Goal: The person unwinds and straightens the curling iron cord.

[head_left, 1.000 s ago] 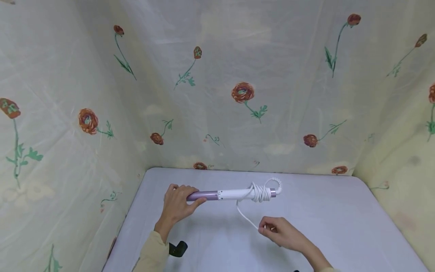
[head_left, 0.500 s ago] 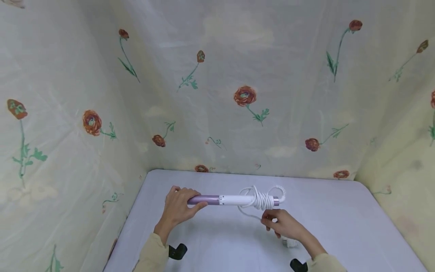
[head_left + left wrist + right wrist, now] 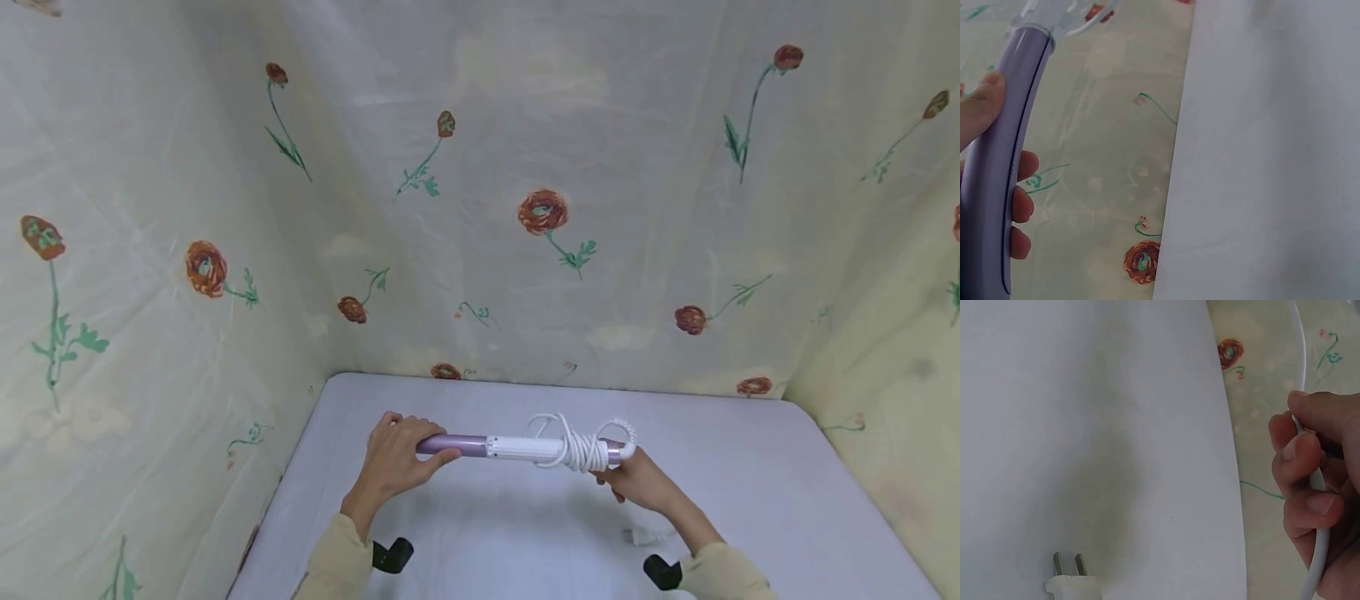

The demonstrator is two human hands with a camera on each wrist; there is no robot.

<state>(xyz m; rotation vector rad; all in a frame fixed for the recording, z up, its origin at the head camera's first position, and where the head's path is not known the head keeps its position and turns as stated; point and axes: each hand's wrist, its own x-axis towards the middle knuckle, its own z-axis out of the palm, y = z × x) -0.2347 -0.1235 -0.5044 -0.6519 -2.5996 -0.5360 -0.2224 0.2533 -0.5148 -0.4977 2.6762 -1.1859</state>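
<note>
I have the left hand (image 3: 397, 454) gripping the wand (image 3: 517, 447) at its left end, right hand (image 3: 636, 482) pinching its cord (image 3: 1302, 356).

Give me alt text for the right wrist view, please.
A right hand grips a white cord. At the bottom left, a white two-pronged plug shows against a white table, with flower-printed cloth beyond its edge.

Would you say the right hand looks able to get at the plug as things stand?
Probably yes: nothing visible stands between the right hand and the plug, though that hand holds the cord and may have to let go.
</note>
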